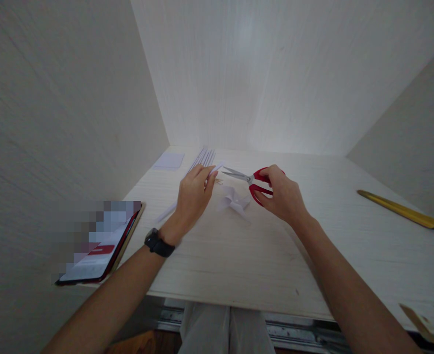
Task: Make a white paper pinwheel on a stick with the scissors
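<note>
My right hand (281, 194) grips a pair of red-handled scissors (248, 179), thumb and fingers in the loops. Their blades are parted and point left. Pinched in my left hand (196, 191) is a thin white paper stick (218, 167), its tip near the blade ends; whether the blades touch it I cannot tell. A black watch sits on the left wrist. Below the scissors lies a white paper pinwheel (234, 200) on the table. Behind the left hand are several thin white paper sticks (205, 157), side by side. Part of another white stick (166, 212) shows under the left wrist.
A square white sheet (168, 160) lies at the back left. A tablet (104, 250) in a case leans by the left wall. On the right rests a long yellow object (401, 209) with a dark tip. White walls enclose the table (239, 265) behind and on both sides.
</note>
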Demonstrator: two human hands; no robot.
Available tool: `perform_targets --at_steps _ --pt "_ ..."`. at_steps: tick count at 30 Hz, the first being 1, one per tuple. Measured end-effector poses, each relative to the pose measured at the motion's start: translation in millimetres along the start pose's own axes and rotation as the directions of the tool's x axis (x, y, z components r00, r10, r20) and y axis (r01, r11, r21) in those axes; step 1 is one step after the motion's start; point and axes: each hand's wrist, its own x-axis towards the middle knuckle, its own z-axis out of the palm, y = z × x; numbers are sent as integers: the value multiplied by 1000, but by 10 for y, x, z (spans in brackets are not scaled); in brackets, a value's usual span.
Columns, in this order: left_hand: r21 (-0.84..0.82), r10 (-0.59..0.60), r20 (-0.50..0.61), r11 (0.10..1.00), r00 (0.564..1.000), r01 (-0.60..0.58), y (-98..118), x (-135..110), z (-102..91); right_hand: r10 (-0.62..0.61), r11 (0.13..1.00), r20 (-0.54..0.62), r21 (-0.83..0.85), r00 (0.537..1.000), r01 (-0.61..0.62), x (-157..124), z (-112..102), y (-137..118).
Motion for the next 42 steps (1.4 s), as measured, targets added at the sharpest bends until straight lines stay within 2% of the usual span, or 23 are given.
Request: perform_targets --at_steps 19,26,32,35,39,41,42 --pt "-41 12 -36 999 999 -14 -4 -8 8 39 998 5 46 999 -39 4 -18 -17" --pt "-64 1 -46 998 999 -4 20 -10 16 44 980 -2 193 999 -43 -1 51 -21" --pt "-76 14 -48 997 999 -18 21 -8 4 56 973 7 226 998 -56 -9 42 -16" --pt "-65 -1 -57 998 998 -3 9 -2 -3 100 967 -29 238 995 -91 -1 52 6" --pt "-38 13 -46 999 999 -15 9 -9 4 231 952 -126 236 965 -197 26 134 116" --pt "-28 29 -29 999 999 -30 17 -19 13 266 952 -120 190 956 -241 24 196 206" --pt "-24 35 -21 999 999 -36 22 -25 16 246 963 -90 137 965 -233 16 226 253"
